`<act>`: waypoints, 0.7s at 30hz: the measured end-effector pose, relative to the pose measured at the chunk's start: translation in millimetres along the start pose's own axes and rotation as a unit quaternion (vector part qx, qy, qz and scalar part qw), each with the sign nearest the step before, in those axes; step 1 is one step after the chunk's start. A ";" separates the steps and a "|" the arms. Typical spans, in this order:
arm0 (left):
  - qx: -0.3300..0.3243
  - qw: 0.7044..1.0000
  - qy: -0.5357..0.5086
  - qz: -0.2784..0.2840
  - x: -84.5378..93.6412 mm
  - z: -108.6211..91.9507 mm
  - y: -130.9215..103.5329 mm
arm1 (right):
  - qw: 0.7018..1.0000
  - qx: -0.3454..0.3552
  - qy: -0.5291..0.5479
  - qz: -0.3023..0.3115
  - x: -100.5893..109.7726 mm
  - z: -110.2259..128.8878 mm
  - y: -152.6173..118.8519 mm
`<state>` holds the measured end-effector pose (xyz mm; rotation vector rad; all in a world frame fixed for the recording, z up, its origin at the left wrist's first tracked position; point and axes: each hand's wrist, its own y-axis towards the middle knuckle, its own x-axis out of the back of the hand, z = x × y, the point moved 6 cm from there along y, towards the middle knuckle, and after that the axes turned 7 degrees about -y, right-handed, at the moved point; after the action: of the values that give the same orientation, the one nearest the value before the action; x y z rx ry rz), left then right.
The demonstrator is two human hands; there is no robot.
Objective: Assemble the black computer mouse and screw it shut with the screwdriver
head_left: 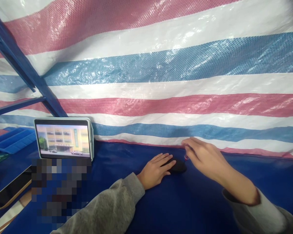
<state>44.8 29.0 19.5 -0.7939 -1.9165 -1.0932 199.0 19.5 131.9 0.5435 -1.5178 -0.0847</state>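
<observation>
On the blue table surface lies a black, rounded computer mouse [178, 166]. My left hand [157, 170] lies over its left side, with the fingers reaching across it and holding it against the table. At the mouse's right end, my right hand [206, 159] is closed in a pinch around a small screwdriver [186, 157]. Only a short clear and red part of the tool shows below my fingers; the rest is hidden by the hand. Its lower end is close to the mouse, and whether they touch I cannot tell.
A tablet [63, 139] playing a video stands at the left. Blue trays [14, 139] are behind it, and a phone [11, 188] is at the left edge beside a blurred patch. A striped plastic sheet [161, 68] hangs behind the table, with a blue metal frame [26, 61] at left.
</observation>
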 end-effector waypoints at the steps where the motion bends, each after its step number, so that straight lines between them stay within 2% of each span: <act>1: 0.000 1.000 0.000 0.001 0.0 0.1 0.0 | 1.000 0.003 -0.002 -0.003 0.4 0.5 -0.2; 13: 0.000 1.000 -0.004 -0.002 -0.9 1.2 -0.2 | 0.999 -0.017 -0.026 -0.009 -0.2 -1.2 -0.6; 17: -0.002 1.000 -0.002 -0.003 -0.3 0.2 0.0 | 1.000 0.005 -0.009 -0.020 2.7 2.7 -0.4; 21: -0.003 1.000 -0.003 -0.006 1.2 -0.9 0.3 | 1.000 -0.016 -0.021 -0.011 1.9 1.4 -0.8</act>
<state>44.8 28.5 21.0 -0.7913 -1.9256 -1.1049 198.0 17.7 133.3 0.5346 -1.5487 -0.1379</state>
